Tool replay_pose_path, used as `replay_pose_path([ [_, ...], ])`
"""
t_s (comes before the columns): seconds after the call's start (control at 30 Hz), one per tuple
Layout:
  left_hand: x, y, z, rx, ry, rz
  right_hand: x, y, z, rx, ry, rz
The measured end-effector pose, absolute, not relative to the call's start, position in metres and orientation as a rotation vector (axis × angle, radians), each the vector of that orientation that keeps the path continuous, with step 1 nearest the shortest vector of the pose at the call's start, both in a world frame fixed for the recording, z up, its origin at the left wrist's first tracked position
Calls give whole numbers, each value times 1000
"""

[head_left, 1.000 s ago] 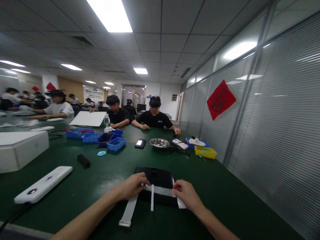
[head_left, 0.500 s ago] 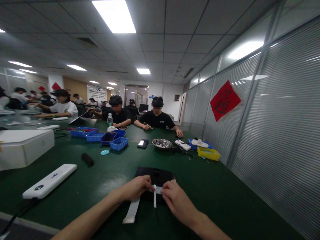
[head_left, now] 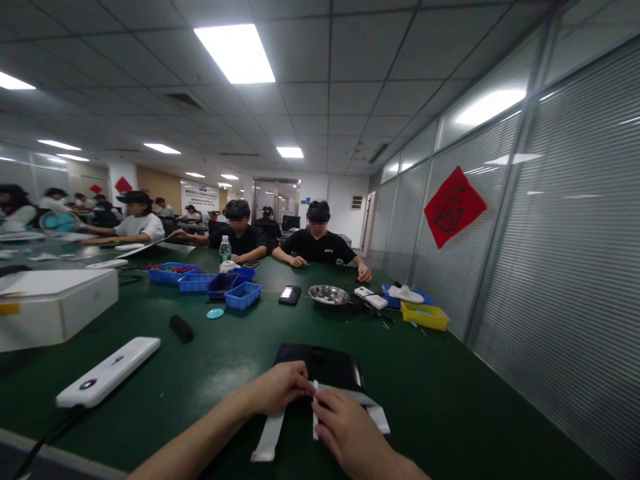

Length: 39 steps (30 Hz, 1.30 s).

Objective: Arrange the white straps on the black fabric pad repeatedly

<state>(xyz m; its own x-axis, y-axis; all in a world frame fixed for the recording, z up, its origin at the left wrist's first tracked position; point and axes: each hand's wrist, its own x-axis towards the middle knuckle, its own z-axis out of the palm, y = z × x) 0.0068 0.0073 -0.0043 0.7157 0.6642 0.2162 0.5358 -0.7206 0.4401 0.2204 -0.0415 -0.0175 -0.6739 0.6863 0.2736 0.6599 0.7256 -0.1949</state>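
Observation:
On the green table in front of me lies a flat black, partly glossy object [head_left: 330, 363] with a wide white strap [head_left: 269, 437] crossing it. One strap end hangs toward me on the left, and another white end [head_left: 379, 418] sticks out at the right. A narrow white strip [head_left: 315, 430] runs across the strap in the middle. My left hand [head_left: 280, 388] is closed, fingertips pinched at the top of this strip. My right hand [head_left: 343, 423] is closed beside it, fingertips meeting the left ones at the strip and covering part of the strap.
A white power bank [head_left: 110, 373] with a cable and a black cylinder-like piece [head_left: 181, 328] lie to the left. Farther off are blue bins [head_left: 243, 295], a phone [head_left: 290, 295], a metal bowl [head_left: 329, 295] and a yellow bin [head_left: 425, 316]. Co-workers [head_left: 320, 241] sit opposite.
My right hand has moved left to meet my left hand at the narrow strip. The strap's right end, covered before, now shows. The view has tilted up slightly.

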Motion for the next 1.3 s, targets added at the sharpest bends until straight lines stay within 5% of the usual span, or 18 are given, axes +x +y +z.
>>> replay_pose_path([
  [1.3, 5, 14, -6, 2482, 987, 497, 232, -44, 0, -1145, -2451, 195],
])
